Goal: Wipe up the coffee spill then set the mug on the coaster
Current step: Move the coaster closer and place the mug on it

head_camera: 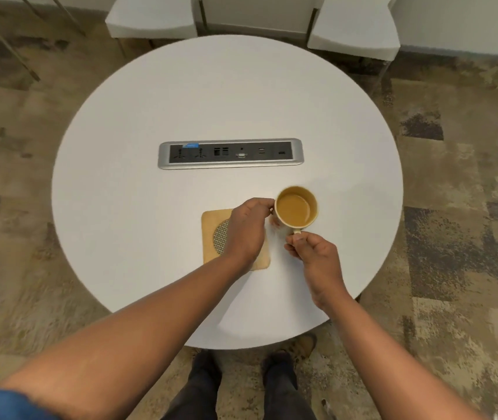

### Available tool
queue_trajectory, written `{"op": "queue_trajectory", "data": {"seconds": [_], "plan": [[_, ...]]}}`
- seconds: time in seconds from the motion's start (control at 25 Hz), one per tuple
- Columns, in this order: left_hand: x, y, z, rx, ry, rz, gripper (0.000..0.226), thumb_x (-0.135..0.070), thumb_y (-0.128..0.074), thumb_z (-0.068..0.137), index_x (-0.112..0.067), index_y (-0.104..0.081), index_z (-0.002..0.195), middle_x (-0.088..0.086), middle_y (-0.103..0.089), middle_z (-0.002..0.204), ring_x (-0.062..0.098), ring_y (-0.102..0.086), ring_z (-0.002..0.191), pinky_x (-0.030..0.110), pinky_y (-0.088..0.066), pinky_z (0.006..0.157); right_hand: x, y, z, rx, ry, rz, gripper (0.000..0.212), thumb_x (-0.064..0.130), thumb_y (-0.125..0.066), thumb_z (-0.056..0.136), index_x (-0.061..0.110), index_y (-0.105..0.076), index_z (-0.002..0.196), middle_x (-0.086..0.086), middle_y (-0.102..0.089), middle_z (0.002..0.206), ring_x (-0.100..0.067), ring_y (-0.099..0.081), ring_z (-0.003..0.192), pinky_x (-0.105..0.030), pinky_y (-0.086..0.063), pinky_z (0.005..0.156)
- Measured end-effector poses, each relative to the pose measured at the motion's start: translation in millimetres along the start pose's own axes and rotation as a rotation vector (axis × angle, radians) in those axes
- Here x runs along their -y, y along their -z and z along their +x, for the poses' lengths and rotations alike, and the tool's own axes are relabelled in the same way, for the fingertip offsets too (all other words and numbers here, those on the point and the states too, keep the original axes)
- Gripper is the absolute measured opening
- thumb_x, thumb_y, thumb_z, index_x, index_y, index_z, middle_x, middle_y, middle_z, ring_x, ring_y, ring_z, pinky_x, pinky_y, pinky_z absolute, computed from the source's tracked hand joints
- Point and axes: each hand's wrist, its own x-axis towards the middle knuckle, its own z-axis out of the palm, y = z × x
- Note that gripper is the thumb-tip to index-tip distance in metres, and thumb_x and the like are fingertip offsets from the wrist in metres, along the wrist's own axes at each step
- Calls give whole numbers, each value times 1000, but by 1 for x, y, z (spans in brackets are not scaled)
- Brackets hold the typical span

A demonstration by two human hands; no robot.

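A yellow mug point(295, 208) of light brown coffee is at the middle right of the round white table point(151, 207), just right of a square cork coaster point(211, 219) with a woven round centre. My right hand point(311, 251) pinches the mug's handle from the near side. My left hand point(249, 228) lies over the coaster, its fingers curled against the mug's left wall. No spill or cloth shows on the table. Whether the mug touches the table I cannot tell.
A silver power and data socket strip point(231, 153) is set into the table's middle, behind the mug. White chairs point(151, 16) stand beyond the far edge. My feet point(278, 377) are on the patterned carpet below the near edge.
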Motion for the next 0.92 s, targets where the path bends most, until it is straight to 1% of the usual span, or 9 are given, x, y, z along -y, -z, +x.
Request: {"op": "queue_trajectory", "data": {"seconds": [0.08,0.16,0.24,0.32,0.4,0.52,0.68,0.8,0.92], "plan": [[2,29,-3,-50,7,-12,40,-41,-53,75,-14,-79,91,-8,-77,91,6,-71,94,24,-53,83,-1,-25,-9,55,-11,10,25,18,-59,100,22,-78,83,0,-77,86,-23,-69,89,-38,-54,88],[6,54,-4,-100,22,-28,41,-40,-57,72,-9,-78,88,2,-78,93,18,-73,97,32,-56,86,-6,-46,-17,104,-12,4,25,18,-59,100,18,-77,82,2,-75,82,-13,-65,83,-33,-52,82],[10,75,-8,-124,27,-35,35,-37,-58,73,-11,-79,84,4,-79,92,23,-73,98,38,-56,90,-11,-63,-23,142,-16,-7,22,19,-59,99,16,-76,85,0,-75,83,-10,-62,82,-29,-50,79],[14,90,-13,-128,28,-48,29,-31,-57,77,-14,-80,81,2,-79,92,23,-74,98,40,-57,91,-16,-75,-28,161,-29,-27,21,20,-59,100,12,-75,87,-9,-75,89,-13,-62,84,-32,-49,80],[19,99,-16,-137,43,-50,31,-32,-54,77,-14,-79,82,1,-79,92,20,-73,97,34,-58,86,-19,-83,-31,168,-39,-55,21,22,-59,100,13,-75,89,-10,-75,93,-13,-62,85,-31,-48,79],[25,107,-20,-138,70,-55,36,-37,-54,74,-13,-79,85,1,-79,93,19,-72,98,24,-55,80,-23,-88,-35,172,-56,-62,21,20,-59,100,16,-76,88,1,-74,86,-6,-63,81,-25,-48,78],[32,111,-21,-106,72,-50,33,-36,-54,77,-15,-79,85,0,-79,95,16,-73,98,25,-56,82,-26,-88,-33,172,-67,-73,20,17,-60,99,17,-75,87,2,-73,85,-9,-64,84,-27,-50,82],[32,112,-21,-95,63,-56,34,-40,-55,75,-18,-79,84,-2,-79,94,9,-73,93,19,-56,77,-27,-87,-31,188,-60,-91,22,19,-59,100,17,-73,82,12,-69,76,1,-59,73,-20,-46,74],[30,112,-22,-99,65,-62,29,-33,-52,81,-22,-78,83,-5,-79,92,8,-73,92,17,-56,76,-30,-87,-33,195,-24,-110,25,23,-61,99,18,-69,76,16,-62,68,-1,-52,66,-22,-41,67]]}}
